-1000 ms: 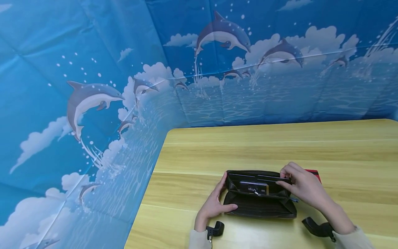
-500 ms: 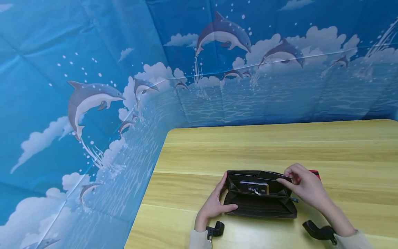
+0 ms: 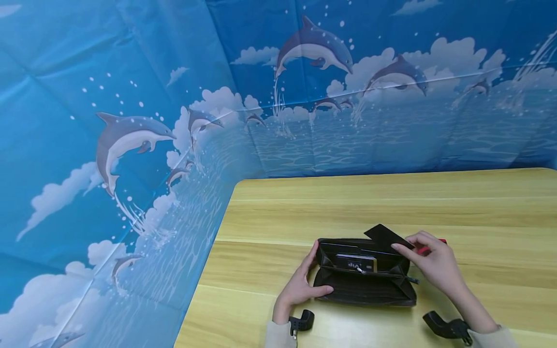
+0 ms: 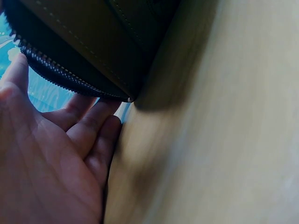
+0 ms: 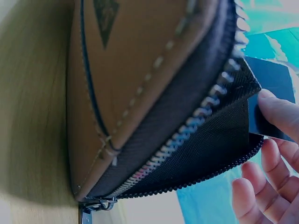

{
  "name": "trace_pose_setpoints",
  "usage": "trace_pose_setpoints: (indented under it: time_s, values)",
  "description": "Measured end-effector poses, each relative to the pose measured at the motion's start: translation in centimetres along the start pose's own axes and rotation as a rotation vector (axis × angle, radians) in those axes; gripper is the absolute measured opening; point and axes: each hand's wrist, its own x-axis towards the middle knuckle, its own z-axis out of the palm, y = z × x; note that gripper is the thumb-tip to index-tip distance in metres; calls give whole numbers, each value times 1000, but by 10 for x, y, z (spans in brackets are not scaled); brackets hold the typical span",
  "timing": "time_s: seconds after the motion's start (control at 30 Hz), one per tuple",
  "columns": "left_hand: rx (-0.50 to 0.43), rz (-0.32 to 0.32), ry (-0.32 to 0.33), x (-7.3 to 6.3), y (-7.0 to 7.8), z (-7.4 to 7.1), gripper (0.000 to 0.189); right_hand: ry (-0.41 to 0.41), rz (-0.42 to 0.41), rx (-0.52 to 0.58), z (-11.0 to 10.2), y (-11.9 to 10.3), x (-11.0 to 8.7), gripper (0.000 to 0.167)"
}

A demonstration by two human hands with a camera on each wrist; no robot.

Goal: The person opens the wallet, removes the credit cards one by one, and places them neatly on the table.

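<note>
A dark zip-around wallet (image 3: 364, 292) lies unzipped and spread open on the table, its card slots facing up. My left hand (image 3: 299, 286) holds its left end, thumb on the near edge and fingers along the far edge. Fingertips of that hand touch the zipper edge in the left wrist view. Between thumb and fingers my right hand (image 3: 436, 263) pinches a plain black card (image 3: 384, 236), tilted above the wallet's far right corner. A card marked "Vip" (image 3: 353, 262) sits in the wallet's middle. In the right wrist view the brown outer side and metal zipper (image 5: 180, 133) show.
A red item (image 3: 442, 240) lies behind my right hand, mostly hidden by it. The wooden table (image 3: 278, 212) ends at a blue dolphin-print sheet (image 3: 209, 145) at the back and left. A black wrist camera (image 3: 301, 320) sits on each wrist.
The black card has come up out of the wallet's far right slot, pulled by my right hand, which has shifted slightly right. My left hand and the wallet have stayed in place.
</note>
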Motion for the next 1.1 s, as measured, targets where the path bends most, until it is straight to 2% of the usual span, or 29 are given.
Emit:
trace_pose_setpoints:
  time_s: [0.1, 0.23, 0.47, 0.7, 0.8, 1.03, 1.1]
  values:
    - [-3, 8, -2, 0, 0, 0, 104, -4, 105, 32, -3, -1, 0, 12]
    - [-4, 20, -2, -1, -1, 1, 105, 6, 227, 105, -7, -1, 0, 19]
    - [-4, 25, -2, -1, -2, 1, 105, 51, 246, 260, -6, 2, 2, 17]
    - [3, 24, -4, -1, -2, 1, 105, 132, 283, 316, -10, 9, 2, 10]
    - [10, 29, -5, -2, -2, 1, 105, 173, 311, 408, -14, 14, 2, 6]
    - [3, 13, 2, -2, -3, 0, 105, 282, 337, 808, -26, 29, 3, 8]
    - [-3, 13, 2, -1, -3, 0, 105, 298, 325, 875, -31, 36, 2, 10]
